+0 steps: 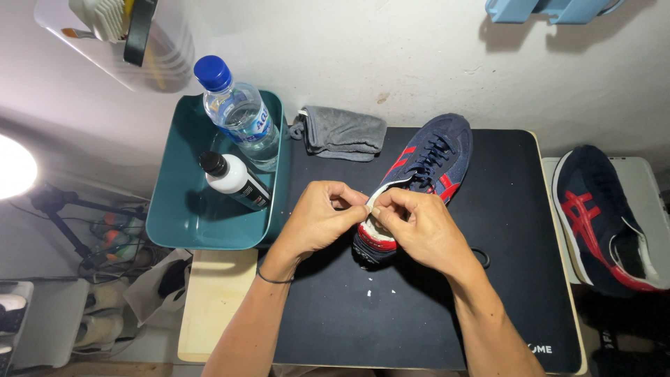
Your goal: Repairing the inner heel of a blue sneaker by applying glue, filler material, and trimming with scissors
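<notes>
The black mat [502,230] on the table is the landmark here, and a navy sneaker with red stripes [426,167] lies near its middle, toe pointing away from the person. Off the mat's right edge rests the matching second sneaker [607,216], untouched. Off its left edge sits a teal tub [174,216] holding a water bottle [237,115] and a small white bottle with a black cap [234,180]. A grey cloth [342,132] lies folded at the mat's far edge. Over the sneaker's heel, the left hand [317,220] and right hand [419,227] meet, fingers pinched narrowly on the pale collar lining. White crumbs [380,290] on the mat suggest lining is partly picked away, with more apparently left.
</notes>
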